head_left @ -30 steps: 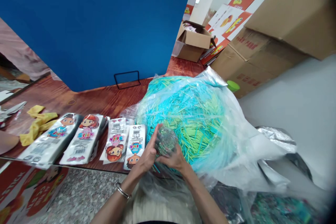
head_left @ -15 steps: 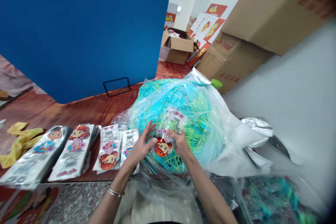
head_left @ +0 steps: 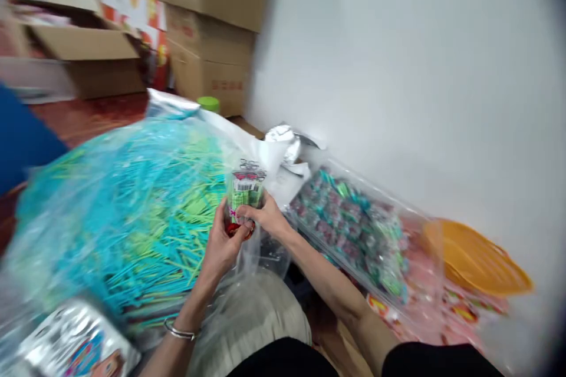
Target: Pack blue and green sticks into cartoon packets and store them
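Both hands hold one small printed pouch [head_left: 244, 195] filled with green sticks, upright, over my lap. My left hand [head_left: 224, 244] grips its lower part from the left, a metal bangle on that wrist. My right hand [head_left: 266, 216] pinches it from the right. Just left of the pouch lies a big clear plastic bag [head_left: 79, 230] heaped with blue and green sticks.
A clear bag of small green and pink packets [head_left: 354, 230] lies to the right, with an orange basket [head_left: 475, 259] beyond it by the white wall. Cardboard boxes [head_left: 207, 65] stand at the back. A green lid [head_left: 209, 103] and a printed pouch [head_left: 79, 344] at bottom left show too.
The view has swung right, away from the blue panel and the row of pouches. Both hands carried the filled pouch to the right, off the stick heap, and stood it upright.
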Demonstrator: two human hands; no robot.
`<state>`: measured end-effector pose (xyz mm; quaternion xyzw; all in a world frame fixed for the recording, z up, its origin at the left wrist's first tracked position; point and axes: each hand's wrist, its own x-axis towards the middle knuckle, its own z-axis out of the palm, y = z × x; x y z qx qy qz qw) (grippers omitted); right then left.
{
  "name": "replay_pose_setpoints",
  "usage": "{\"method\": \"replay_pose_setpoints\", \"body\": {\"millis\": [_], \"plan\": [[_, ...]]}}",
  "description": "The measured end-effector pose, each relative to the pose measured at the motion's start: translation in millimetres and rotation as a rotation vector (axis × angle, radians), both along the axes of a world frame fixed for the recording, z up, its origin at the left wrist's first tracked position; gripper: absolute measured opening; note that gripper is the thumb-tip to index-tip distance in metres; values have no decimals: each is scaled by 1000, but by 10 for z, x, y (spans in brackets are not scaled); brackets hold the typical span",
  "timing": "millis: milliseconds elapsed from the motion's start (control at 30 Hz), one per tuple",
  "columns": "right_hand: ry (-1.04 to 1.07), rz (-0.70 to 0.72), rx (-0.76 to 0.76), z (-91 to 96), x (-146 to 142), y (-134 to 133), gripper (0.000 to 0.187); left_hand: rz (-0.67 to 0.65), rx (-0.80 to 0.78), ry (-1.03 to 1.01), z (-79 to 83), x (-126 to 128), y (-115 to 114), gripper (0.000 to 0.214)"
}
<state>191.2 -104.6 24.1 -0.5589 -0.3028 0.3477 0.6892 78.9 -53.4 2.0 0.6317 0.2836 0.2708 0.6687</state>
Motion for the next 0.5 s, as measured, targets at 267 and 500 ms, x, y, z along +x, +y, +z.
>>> {"method": "replay_pose_setpoints", "body": {"millis": [267, 500], "plan": [[18, -322, 24, -161, 317, -907, 47, -292, 21, -38, -114, 534, -683, 80], [1, -392, -73, -214, 498, -1534, 47, -619, 46, 72, 61, 698, -640, 75]]}}
